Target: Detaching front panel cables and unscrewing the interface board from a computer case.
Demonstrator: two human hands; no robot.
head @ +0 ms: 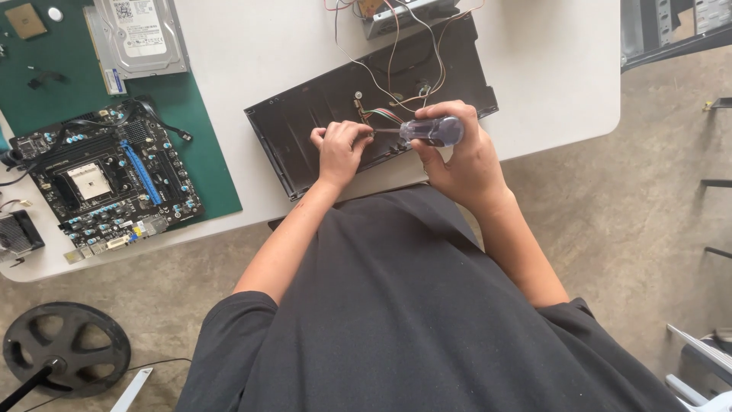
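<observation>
1. Two hands are at work near the bench's front edge. The right hand (465,156) is closed around the translucent handle of one screwdriver (428,130), whose shaft points leftward. The left hand (341,149) is curled, its fingertips pinched at the screwdriver's tip – whether they hold a screw is too small to tell.
2. One black plastic panel (320,114) lies flat and slanted under both hands, its long side running along the bench's front edge, with one bundle of thin coloured wires (389,69) trailing up from it towards a small grey metal unit (396,15) at the far edge.
3. One green mat (191,114) covers the bench's left end. On it sit one motherboard (103,179) by the front left corner, one hard drive (141,34) at the far edge, and one square processor chip (24,20) in the far left corner.
4. One finned heatsink (17,233) rests at the left edge, off the mat.
5. The bench (549,69) is white with a rounded front right corner – it stands on a bare concrete floor (656,214).
6. On the floor, one black round stand base (65,347) sits below the front left corner.
7. The person wears a dark shirt.
</observation>
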